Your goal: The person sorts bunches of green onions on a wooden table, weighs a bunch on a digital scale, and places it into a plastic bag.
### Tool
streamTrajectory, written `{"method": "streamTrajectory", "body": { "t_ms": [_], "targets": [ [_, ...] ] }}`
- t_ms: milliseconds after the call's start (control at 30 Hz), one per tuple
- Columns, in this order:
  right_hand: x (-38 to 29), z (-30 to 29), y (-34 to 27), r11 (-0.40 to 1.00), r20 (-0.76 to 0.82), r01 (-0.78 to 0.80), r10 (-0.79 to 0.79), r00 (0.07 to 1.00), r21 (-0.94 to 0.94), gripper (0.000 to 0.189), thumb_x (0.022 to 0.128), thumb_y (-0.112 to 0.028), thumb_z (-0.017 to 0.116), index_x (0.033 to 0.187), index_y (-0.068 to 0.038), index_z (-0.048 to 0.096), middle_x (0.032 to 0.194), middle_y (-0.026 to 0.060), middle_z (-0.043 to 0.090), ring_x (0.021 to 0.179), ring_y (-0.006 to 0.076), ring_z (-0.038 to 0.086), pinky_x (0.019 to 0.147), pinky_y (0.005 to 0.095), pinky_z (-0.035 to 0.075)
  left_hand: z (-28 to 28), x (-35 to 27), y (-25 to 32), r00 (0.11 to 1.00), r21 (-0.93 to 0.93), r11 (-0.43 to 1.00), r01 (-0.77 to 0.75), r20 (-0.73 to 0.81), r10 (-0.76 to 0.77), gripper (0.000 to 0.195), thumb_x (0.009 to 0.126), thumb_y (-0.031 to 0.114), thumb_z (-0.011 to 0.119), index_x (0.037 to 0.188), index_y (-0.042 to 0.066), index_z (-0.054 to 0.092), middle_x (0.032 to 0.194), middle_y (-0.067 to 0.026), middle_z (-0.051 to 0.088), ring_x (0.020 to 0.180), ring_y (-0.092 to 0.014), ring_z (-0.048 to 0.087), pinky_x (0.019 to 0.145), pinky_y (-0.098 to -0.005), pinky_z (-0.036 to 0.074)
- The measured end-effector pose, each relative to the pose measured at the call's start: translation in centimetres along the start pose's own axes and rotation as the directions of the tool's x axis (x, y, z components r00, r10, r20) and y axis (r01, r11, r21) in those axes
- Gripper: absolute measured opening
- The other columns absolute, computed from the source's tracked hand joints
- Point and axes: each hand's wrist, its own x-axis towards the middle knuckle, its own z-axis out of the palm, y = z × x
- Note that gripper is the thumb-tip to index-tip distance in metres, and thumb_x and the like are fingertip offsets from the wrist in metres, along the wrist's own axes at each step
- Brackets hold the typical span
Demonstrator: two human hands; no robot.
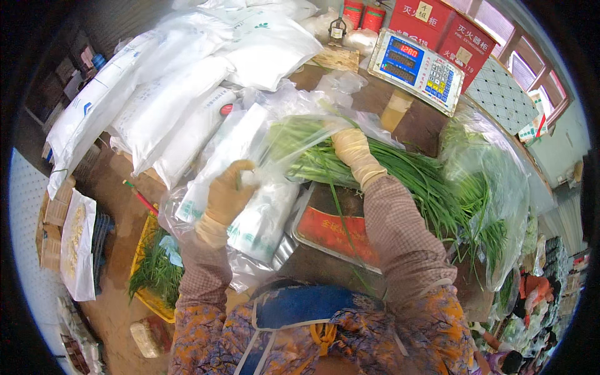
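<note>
My right hand [351, 143], in a pale rubber glove, grips a bunch of long green leaves, seemingly garlic chives [403, 168]. The pale ends of the bunch lie to the left under a clear plastic bag [290, 147]; the green tips spread to the right. Film from this bag stretches to my left hand [229, 192], also gloved, whose fingers and thumb curl around its edge; the fingertips are blurred. Below my left hand lies a stack of white plastic bags with green print [262, 225]. A metal weighing platform with a red panel [335, 229] sits under the bunch.
A digital scale display [415, 70] stands behind the bunch. Large filled white sacks [173, 103] are piled at the back left. More greens lie in a clear bag [487, 187] at right. A yellow crate [157, 302] holds greens on the floor. People [534, 295] are at lower right.
</note>
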Motion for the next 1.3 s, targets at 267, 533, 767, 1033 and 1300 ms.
{"method": "streamTrajectory", "body": {
  "t_ms": [267, 533, 767, 1033, 1300],
  "targets": [
    [-1.7, -2.9, -3.8, 0.974, -0.020, -0.101, 0.107, 0.994, 0.204, 0.044, 0.076, -0.027, 0.066, 0.112, -0.004, 0.054, 0.112, 0.0168, 0.057, 0.111, 0.0327, 0.051, 0.094, 0.0406, 0.041, 0.6, -3.2, -9.9, 0.836, 0.357, 0.930, -0.087, -0.482, 0.263, 0.034, 0.074, -0.001, 0.066, 0.106, 0.001, 0.056, 0.101, -0.0139, 0.058, 0.093, -0.027, 0.059, 0.083, -0.0332, 0.048],
    [-3.7, -3.1, -3.8, 0.964, -0.149, 0.104, -0.069, 0.986, 0.243, 0.059, 0.080, -0.044, 0.059, 0.120, -0.002, 0.049, 0.119, 0.0200, 0.053, 0.114, 0.0351, 0.048, 0.098, 0.0427, 0.037, 2.3, -1.6, 2.2, 0.800, 0.323, 0.907, -0.271, -0.448, 0.399, 0.094, 0.062, 0.048, 0.078, 0.133, 0.001, 0.038, 0.132, -0.0244, 0.040, 0.124, -0.041, 0.035, 0.105, -0.0491, 0.026],
    [-5.1, -4.4, -5.5, 0.993, -0.033, 0.110, -0.109, 0.994, 0.035, 0.088, 0.073, -0.059, 0.061, 0.131, 0.002, 0.038, 0.129, 0.0210, 0.047, 0.123, 0.0334, 0.042, 0.102, 0.0423, 0.031, 4.1, -0.4, -4.5, 0.964, 0.699, 0.715, -0.034, -0.165, 0.207, 0.042, 0.074, 0.032, 0.068, 0.104, 0.005, 0.057, 0.110, -0.0151, 0.057, 0.107, -0.034, 0.051, 0.090, -0.0441, 0.039],
    [-6.8, -0.8, -7.4, 0.868, -0.293, 0.443, -0.494, 0.819, -0.226, 0.054, 0.076, -0.018, 0.054, 0.126, 0.000, 0.044, 0.118, 0.0149, 0.054, 0.099, 0.0270, 0.055, 0.090, 0.0379, 0.042, -3.1, 4.8, -3.7, 0.894, 0.349, 0.931, 0.109, -0.444, 0.062, 0.020, 0.088, 0.024, 0.053, 0.093, 0.005, 0.057, 0.084, -0.0112, 0.060, 0.070, -0.029, 0.061, 0.063, -0.0361, 0.048],
    [-0.8, -1.4, -6.5, 0.973, -0.169, 0.205, -0.186, 0.968, 0.106, 0.024, 0.086, -0.015, 0.044, 0.104, -0.007, 0.058, 0.104, 0.0136, 0.063, 0.094, 0.0275, 0.062, 0.082, 0.0389, 0.048, 0.6, 1.8, 4.0, 0.984, -0.864, 0.496, -0.091, -0.156, -0.090, 0.027, 0.092, 0.033, 0.051, 0.088, 0.007, 0.054, 0.073, -0.0023, 0.056, 0.062, -0.011, 0.055, 0.049, -0.0251, 0.042]
  ]
}}
